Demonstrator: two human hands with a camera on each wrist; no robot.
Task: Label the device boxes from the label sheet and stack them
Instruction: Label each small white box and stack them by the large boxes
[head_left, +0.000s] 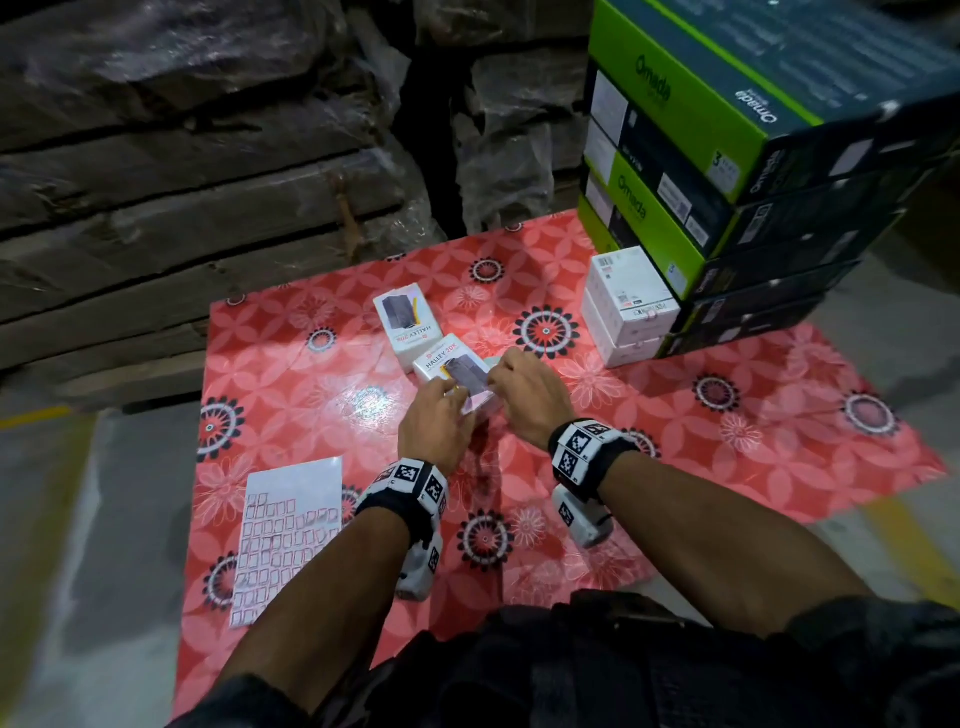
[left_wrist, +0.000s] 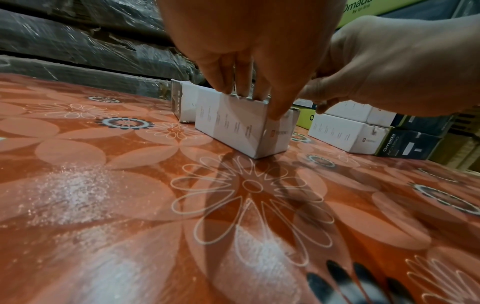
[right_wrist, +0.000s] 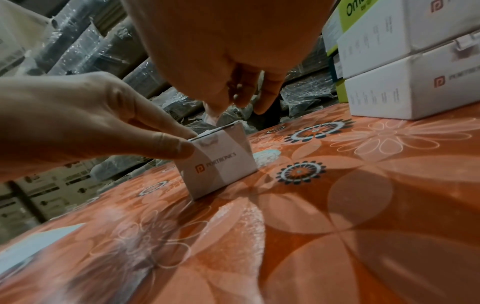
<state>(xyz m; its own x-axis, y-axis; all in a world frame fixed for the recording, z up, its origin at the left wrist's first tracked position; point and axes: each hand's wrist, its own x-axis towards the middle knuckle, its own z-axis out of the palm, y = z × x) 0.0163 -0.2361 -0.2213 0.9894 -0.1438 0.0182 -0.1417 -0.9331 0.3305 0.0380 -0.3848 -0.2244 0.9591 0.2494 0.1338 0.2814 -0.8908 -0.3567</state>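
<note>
Red floral plastic-covered worktop (head_left: 753, 415) carries all items. Stack of green-and-black cardboard cartons (head_left: 727, 171) stands at its far right corner. Two stacked white device boxes (head_left: 626, 306) sit touching the cartons' near side. White label sheet with rows of small outlined stickers (head_left: 285, 540) lies well apart from the cartons, at the near left. White "HALLEY 20K" device box (head_left: 408, 322) lies left of the cartons; a second such white box (head_left: 452, 371) lies just nearer. Left hand (head_left: 436, 431) grips this second box, thumb and fingers on its top edge. Right hand (head_left: 530, 395) pinches at its top; what the fingertips hold cannot be told.
</note>
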